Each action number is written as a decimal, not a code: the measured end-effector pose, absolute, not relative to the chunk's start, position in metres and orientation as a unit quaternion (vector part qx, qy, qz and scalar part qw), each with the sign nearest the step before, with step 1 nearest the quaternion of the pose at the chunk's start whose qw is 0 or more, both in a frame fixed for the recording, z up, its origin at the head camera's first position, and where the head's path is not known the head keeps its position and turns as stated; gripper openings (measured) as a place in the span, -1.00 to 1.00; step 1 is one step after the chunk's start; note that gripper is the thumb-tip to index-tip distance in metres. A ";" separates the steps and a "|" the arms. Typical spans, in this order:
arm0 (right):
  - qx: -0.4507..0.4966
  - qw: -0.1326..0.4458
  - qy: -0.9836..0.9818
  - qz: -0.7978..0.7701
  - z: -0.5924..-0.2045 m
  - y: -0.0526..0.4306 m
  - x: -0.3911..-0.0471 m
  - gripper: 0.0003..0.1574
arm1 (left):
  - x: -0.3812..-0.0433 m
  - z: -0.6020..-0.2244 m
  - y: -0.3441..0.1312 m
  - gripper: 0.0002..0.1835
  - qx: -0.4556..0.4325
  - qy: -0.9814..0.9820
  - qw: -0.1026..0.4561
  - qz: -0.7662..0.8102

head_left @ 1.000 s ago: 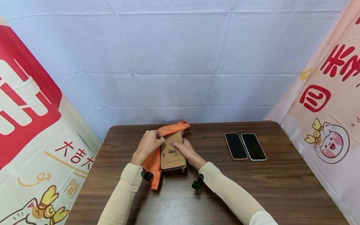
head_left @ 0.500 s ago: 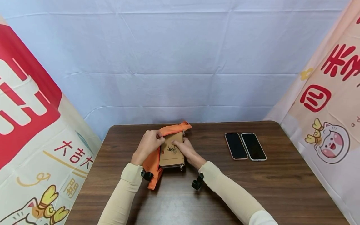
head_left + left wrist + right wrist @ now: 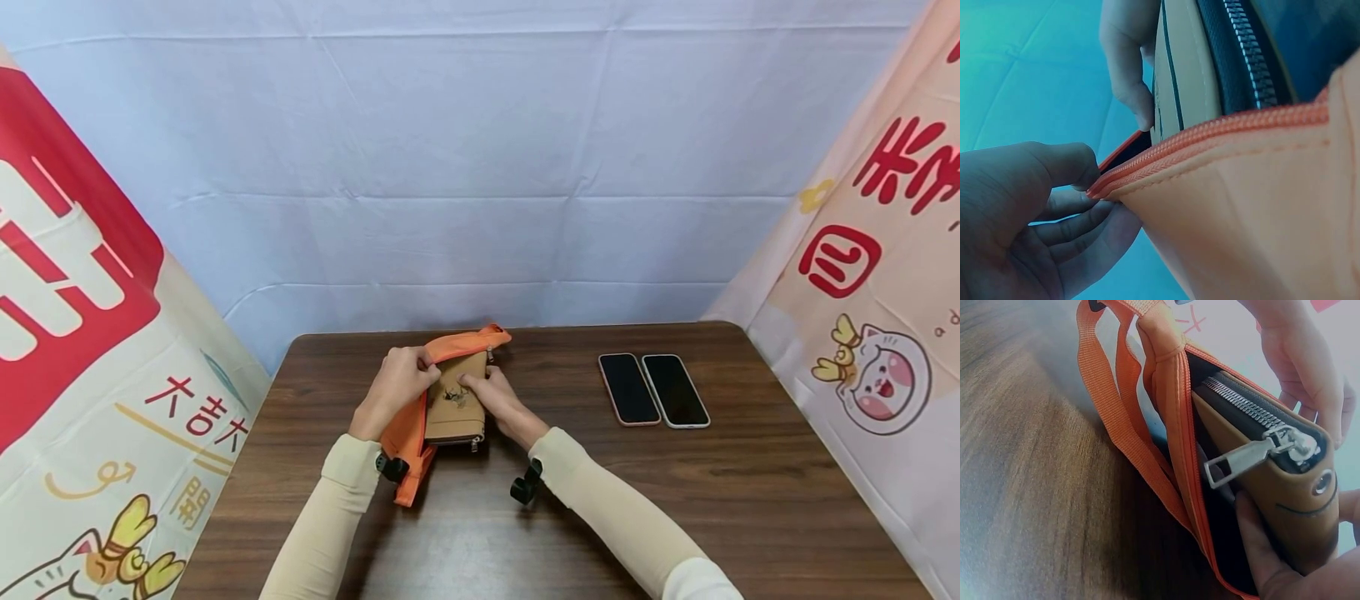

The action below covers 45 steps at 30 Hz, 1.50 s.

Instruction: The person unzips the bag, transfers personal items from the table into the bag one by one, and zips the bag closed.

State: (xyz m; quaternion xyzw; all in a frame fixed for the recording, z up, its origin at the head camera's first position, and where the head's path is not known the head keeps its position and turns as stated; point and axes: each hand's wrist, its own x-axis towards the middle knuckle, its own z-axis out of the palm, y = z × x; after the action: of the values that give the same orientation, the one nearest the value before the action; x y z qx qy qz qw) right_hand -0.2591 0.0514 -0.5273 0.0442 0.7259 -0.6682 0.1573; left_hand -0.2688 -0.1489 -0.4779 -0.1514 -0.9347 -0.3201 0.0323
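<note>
An orange zippered bag (image 3: 405, 437) is on the table with its mouth held apart. My left hand (image 3: 402, 385) pinches one end of the bag's zipper edge (image 3: 1210, 139) between thumb and fingers. In my right hand (image 3: 504, 402) I grip a tan wallet (image 3: 453, 421) by its side, thumb on the printed face. Part of the wallet is inside the bag's opening, and its inner side is hidden by the orange fabric. The wallet's metal zipper pull (image 3: 1239, 462) hangs from its end in the right wrist view.
Two phones (image 3: 628, 390) lie side by side at the right of the brown wooden table (image 3: 570, 517). The bag's orange strap (image 3: 1102, 412) loops beside it on the wood. A pale cloth (image 3: 480, 167) hangs behind the table, with printed cloths at both sides.
The wallet has shifted left, deeper into the orange bag, and less of its face shows. My left hand keeps its place on the bag's edge; the right hand has hardly moved.
</note>
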 end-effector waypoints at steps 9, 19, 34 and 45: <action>0.040 0.170 0.701 -0.691 -0.527 0.050 -0.260 -0.28 | -0.269 -0.476 -0.147 -0.91 -0.153 -0.933 0.032 -0.325; 0.023 0.169 0.689 -0.705 -0.528 0.046 -0.261 -0.51 | -0.268 -0.474 -0.146 -0.90 -0.158 -0.931 0.036 -0.326; 0.050 0.164 0.692 -0.701 -0.532 0.041 -0.257 -0.30 | -0.267 -0.475 -0.141 -0.81 -0.178 -0.929 0.051 -0.319; 0.066 0.164 0.692 -0.700 -0.532 0.037 -0.258 -0.23 | -0.269 -0.477 -0.139 -0.87 -0.177 -0.929 0.053 -0.321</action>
State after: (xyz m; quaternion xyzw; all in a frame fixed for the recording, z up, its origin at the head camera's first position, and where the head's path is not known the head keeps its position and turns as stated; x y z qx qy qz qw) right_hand -0.2581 0.0370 -0.5323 0.0657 0.6922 -0.6998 0.1637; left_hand -0.2688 -0.1394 -0.4768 -0.1770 -0.9289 -0.3209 0.0534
